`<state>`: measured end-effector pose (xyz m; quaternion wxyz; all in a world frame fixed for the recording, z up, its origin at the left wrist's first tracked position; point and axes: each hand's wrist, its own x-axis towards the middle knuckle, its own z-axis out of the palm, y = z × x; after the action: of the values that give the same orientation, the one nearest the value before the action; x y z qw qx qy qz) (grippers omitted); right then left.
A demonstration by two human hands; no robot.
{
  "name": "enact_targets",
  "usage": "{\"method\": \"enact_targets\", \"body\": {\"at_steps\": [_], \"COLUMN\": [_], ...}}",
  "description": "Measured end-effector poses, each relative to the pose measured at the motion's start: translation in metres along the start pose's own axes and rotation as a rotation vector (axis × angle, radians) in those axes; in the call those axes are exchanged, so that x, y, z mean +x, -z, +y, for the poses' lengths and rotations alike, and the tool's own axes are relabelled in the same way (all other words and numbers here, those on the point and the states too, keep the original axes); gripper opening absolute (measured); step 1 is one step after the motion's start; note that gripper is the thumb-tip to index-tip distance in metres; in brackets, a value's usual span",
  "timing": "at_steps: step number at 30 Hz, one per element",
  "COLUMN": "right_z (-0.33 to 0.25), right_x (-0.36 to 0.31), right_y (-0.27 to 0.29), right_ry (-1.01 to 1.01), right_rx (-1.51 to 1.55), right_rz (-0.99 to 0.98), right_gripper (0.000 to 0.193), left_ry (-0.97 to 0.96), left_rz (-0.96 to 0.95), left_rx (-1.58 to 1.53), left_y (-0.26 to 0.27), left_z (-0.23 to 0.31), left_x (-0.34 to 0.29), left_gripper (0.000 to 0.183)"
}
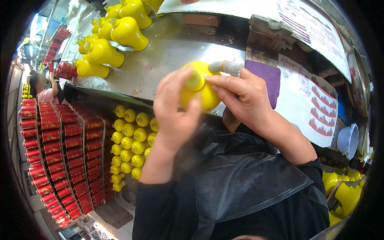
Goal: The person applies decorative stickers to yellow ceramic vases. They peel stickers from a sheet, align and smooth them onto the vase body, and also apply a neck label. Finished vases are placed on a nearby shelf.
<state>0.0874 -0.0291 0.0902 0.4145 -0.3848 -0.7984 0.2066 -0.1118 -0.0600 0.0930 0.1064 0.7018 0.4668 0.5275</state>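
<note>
A glossy yellow bottle (211, 93) stands neck toward me at the front edge of the metal-topped bench, between my two hands. My left hand (175, 102) is blurred by motion at the bottle's left side. Its fingers and thumb look spread around the neck, and whether they touch it I cannot tell. From the right, my right hand (244, 93) grips the bottle, thumb and fingertips pressed against its shoulder. One finger of that hand wears a grey knitted finger cover (227, 68) with a yellowish band, which reaches across the bottle's far side.
Several yellow bottles (130, 34) lie at the bench's back left. A purple pad (263, 82) and printed sheets (298, 106) are to the right, near a white tub (347, 141). Racked red cylindrical items (74, 154) and more yellow bottles (138, 148) fill the left. A person (47, 92) works beyond.
</note>
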Motion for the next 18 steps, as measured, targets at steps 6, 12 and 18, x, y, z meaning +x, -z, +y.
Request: {"method": "enact_targets", "body": {"at_steps": [6,12,18], "right_z": [0.002,-0.011,-0.020], "right_x": [0.008,0.015,0.016], "right_y": [-0.001,0.004,0.006], "right_ry": [0.081,0.138,0.143], "right_rx": [0.016,-0.137,-0.215], "right_rz": [0.064,0.068,0.054], "right_gripper": [0.024,0.009,0.014], "left_ry": [-0.036,-0.051,-0.050], "left_rz": [-0.059,-0.113,-0.075], "left_rx": [0.036,0.080,0.077], "left_y": [0.014,0.019,0.014], "left_z": [-0.005,-0.004,-0.006], "left_x": [0.005,0.007,0.005], "left_gripper": [0.042,0.046,0.048]}}
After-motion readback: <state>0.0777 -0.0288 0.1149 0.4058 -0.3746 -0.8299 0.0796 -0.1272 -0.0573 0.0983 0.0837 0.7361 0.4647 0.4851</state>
